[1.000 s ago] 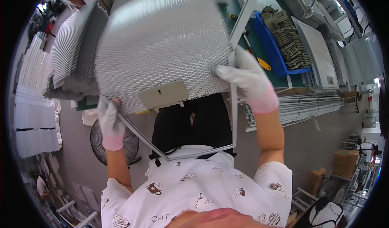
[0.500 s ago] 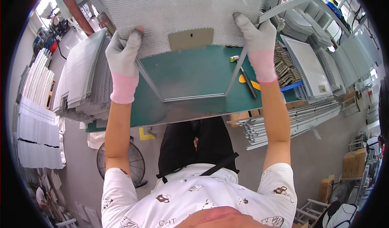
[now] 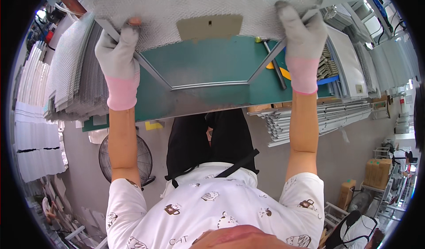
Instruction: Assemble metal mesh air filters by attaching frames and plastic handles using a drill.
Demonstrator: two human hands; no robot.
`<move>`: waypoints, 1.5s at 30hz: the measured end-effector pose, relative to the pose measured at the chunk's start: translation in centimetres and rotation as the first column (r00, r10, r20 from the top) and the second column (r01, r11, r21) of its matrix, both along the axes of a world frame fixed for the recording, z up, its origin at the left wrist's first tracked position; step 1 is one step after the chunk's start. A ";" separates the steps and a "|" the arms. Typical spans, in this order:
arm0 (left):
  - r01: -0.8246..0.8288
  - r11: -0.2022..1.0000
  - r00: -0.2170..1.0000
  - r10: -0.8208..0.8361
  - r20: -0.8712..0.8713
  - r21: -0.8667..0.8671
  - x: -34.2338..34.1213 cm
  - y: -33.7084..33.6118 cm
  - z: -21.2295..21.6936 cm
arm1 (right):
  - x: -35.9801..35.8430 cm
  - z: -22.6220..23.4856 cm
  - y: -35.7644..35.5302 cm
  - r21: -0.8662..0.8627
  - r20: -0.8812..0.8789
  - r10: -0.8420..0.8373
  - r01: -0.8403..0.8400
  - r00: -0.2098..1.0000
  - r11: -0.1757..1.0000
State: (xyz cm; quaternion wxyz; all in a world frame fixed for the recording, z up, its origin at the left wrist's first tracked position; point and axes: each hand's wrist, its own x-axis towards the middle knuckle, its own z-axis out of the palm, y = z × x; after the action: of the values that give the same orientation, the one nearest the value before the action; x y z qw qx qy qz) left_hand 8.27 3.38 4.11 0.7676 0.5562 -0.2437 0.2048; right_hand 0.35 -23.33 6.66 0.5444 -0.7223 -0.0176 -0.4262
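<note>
A silvery mesh sheet (image 3: 155, 10) with a dimpled surface fills the top of the view. At its lower edge is a tan plate (image 3: 210, 26) with a small slot. A slim silver metal frame (image 3: 210, 85) runs below the sheet, its side bars rising to both hands. My left hand (image 3: 118, 50), in a whitish glove with a pink cuff, is closed on the sheet and frame at the left, thumb on top. My right hand (image 3: 303, 36), gloved alike, grips them at the right. The fingers underneath are mostly hidden.
Under the frame is a green-topped table (image 3: 195, 105). A hammer (image 3: 275, 67) and a yellow piece (image 3: 283, 72) lie on it, beside bundled strips (image 3: 326, 65). Mesh sheets are stacked (image 3: 73, 67) at the left. Long metal bars (image 3: 310, 120) lie at the right; a fan (image 3: 124, 156) stands below.
My hands have moved farther apart and slightly upward in the view, still gripping. The mesh sheet and frame look larger and higher, and the table's front edge has also shifted upward.
</note>
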 end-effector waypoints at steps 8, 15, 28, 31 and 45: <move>0.093 0.974 0.979 -0.052 -0.197 0.204 -0.2 1.2 -8.5 | -1.1 -6.7 -1.1 0.172 -0.250 0.309 -0.272 0.918 0.947; -0.671 0.539 0.614 0.019 0.789 0.510 4.3 4.1 2.0 | 0.4 1.9 -1.0 0.042 -0.052 0.152 -0.150 0.987 0.988; -0.345 0.855 0.924 0.238 0.300 0.387 1.6 3.5 -4.7 | -2.1 -4.3 -3.6 -0.586 0.061 -0.217 0.211 0.974 0.782; -0.700 -0.351 0.653 0.038 0.756 0.622 0.7 6.4 -4.6 | -2.4 -5.9 -1.7 -0.305 -0.152 -0.067 0.018 0.986 0.952; 0.025 0.964 0.999 -0.015 -0.041 0.264 -1.4 2.6 -8.1 | -2.6 -10.0 -0.9 0.082 -0.136 0.245 -0.236 0.960 0.968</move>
State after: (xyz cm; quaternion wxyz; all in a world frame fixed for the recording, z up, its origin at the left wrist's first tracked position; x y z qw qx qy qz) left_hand 6.84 5.99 -4.01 0.6932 0.6549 -0.2597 0.1521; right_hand -2.22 -24.25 -3.37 0.6153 -0.7256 -0.0517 -0.3036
